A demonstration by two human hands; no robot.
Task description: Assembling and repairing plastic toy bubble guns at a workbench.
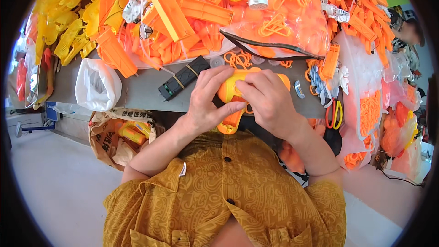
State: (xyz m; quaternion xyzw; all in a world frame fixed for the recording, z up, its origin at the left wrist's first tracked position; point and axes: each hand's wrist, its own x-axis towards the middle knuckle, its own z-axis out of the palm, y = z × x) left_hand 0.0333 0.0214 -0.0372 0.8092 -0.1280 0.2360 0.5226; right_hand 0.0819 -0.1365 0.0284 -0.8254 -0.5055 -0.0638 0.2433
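At bench (180,105) edge, yellow-orange plastic piece (230,88) sitting between: my left hand (208,96) cupping side, right hand (269,97) clutching top, fingers bent.

It's bright in here, the light soft and fairly even, strongest as a whitish glare along the far left of the frame, with sharp glints on the clear plastic bag (299,25) at upper centre and deep shadow under the front edge of the table (145,90). The left hand (206,95) and right hand (267,98) come out reasonably crisp mid-frame, but a person (409,32) at far right is smeared, and straight lines bow toward a round, black rim.
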